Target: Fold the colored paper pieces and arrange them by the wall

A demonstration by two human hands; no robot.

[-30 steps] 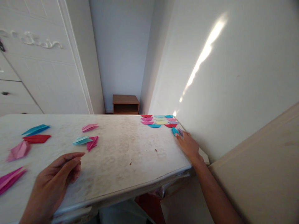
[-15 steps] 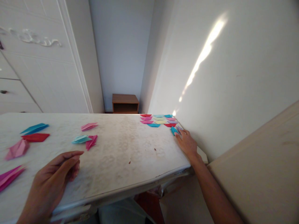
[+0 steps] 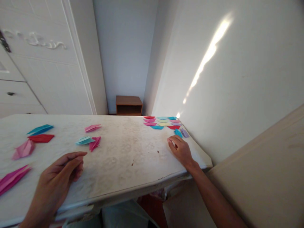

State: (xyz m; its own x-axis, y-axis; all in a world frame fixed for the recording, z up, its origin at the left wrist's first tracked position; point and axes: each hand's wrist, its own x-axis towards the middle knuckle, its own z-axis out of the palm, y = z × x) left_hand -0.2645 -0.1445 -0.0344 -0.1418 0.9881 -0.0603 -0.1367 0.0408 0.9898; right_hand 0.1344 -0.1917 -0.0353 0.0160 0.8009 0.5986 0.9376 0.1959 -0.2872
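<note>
My left hand (image 3: 61,175) hovers over the near left of the table, its fingers curled and thumb close to the index finger, with nothing visible in them. Beyond it lie a light blue folded paper piece (image 3: 85,140), a magenta one (image 3: 95,143) and a pink one (image 3: 92,128). My right hand (image 3: 180,150) is at the table's right side, fingers curled together and holding nothing I can see. Just past its knuckles sit a blue folded paper piece (image 3: 178,133) and a lilac one (image 3: 184,132). Several more folded papers (image 3: 163,124) lie in rows at the far right corner.
The white, stained table (image 3: 133,145) meets a wall on the right. At its left lie blue (image 3: 41,129), red (image 3: 41,138), pink (image 3: 23,149) and magenta (image 3: 14,180) folded papers. A white cabinet (image 3: 47,76) and a small brown shelf (image 3: 129,100) stand beyond.
My right hand has let go of the blue folded paper and drawn back to the left and nearer. The lilac piece now shows fully. My left hand keeps its pose.
</note>
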